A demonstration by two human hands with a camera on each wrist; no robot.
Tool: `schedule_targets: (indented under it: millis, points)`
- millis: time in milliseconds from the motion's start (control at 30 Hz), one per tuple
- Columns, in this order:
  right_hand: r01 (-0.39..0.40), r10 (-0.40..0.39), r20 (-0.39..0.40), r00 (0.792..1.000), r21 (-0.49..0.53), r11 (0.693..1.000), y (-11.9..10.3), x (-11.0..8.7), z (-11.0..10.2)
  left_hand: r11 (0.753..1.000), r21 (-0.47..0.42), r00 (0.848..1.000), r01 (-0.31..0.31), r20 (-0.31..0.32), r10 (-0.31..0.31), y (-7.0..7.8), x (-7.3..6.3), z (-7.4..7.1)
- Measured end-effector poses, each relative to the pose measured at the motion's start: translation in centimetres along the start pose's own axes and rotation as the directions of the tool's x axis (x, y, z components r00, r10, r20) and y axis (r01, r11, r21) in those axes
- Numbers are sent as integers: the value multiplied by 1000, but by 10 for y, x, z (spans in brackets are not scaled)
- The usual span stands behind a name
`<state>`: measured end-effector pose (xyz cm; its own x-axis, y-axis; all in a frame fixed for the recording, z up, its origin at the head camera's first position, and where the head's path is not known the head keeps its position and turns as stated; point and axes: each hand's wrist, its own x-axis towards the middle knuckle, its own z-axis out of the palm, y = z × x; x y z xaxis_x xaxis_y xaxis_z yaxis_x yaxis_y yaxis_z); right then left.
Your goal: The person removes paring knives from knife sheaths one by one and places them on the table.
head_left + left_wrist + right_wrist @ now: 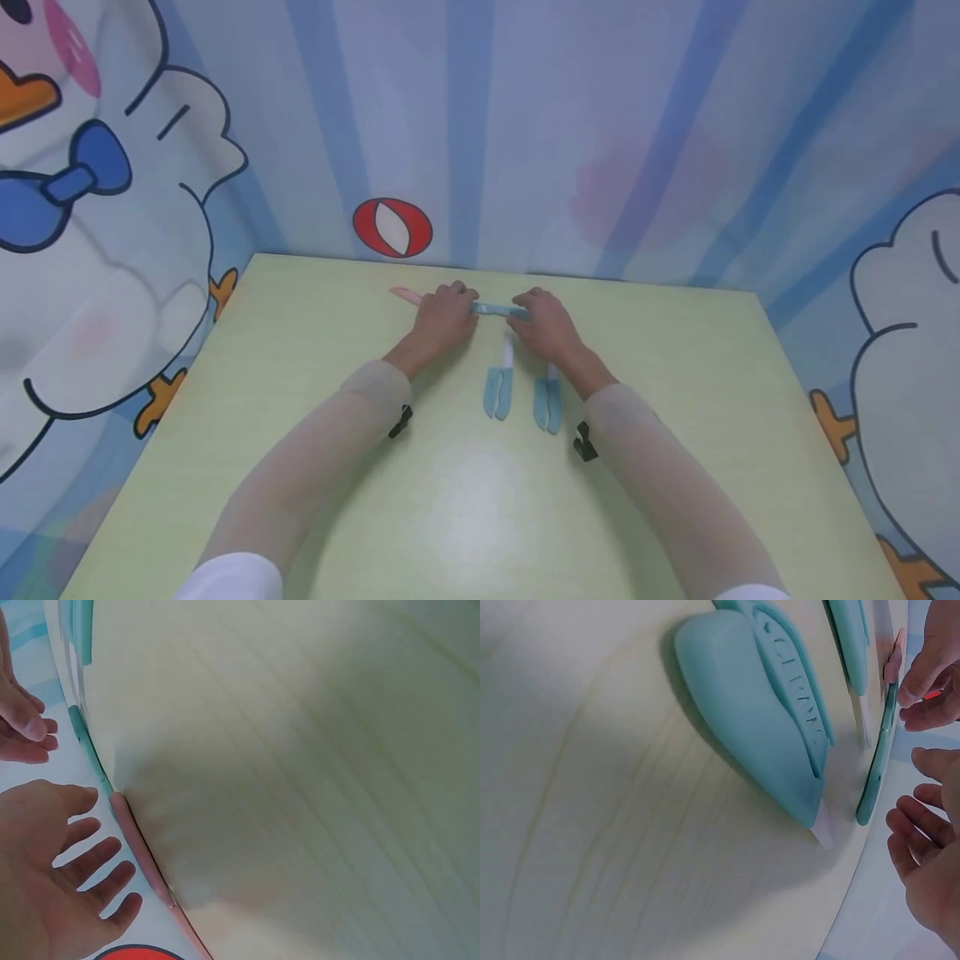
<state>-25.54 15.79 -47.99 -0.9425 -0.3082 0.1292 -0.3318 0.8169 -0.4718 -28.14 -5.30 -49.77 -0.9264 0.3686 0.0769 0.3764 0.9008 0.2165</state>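
A slim teal piece (491,309) lies near the table's far edge, end to end with a pink knife-shaped piece (405,295). Over where these meet is my left hand (447,315), its fingers spread and loosely bent in the left wrist view. My right hand (546,321) is at the teal piece's right end; in the right wrist view its fingers are relaxed with nothing between them. Nearer to me lie two knives with teal handles and white blades, the left knife (498,392) and the right knife (547,404). Raised lettering shows on the nearer handle (757,712).
The pale yellow table (472,517) meets a blue striped backdrop (525,125) just behind my hands. Cartoon ducks are printed on the left and right sides. A black strap end (401,422) hangs at my left wrist, another (585,442) at my right.
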Motion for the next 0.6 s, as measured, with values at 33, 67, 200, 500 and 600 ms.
schedule_targets:
  millis: [33,67,200,500,600]
  points:
    - [3,-3,4,1000,1,1000,1,0,0,1000,-3,1000,1,3,-1,0,1,1]
    - [6,-6,7,1000,-3,1000,1,1,0,1000,-5,1000,3,6,-3,1,2,2]
    - [15,-15,11,1000,-24,1000,4,4,1,1000,-4,1000,15,23,-15,5,4,2]
    - [-26,30,52,998,-66,998,9,14,6,998,42,998,39,45,-41,10,8,5]
    - [-40,45,62,997,-90,995,13,15,6,999,39,998,31,48,-33,13,11,7]
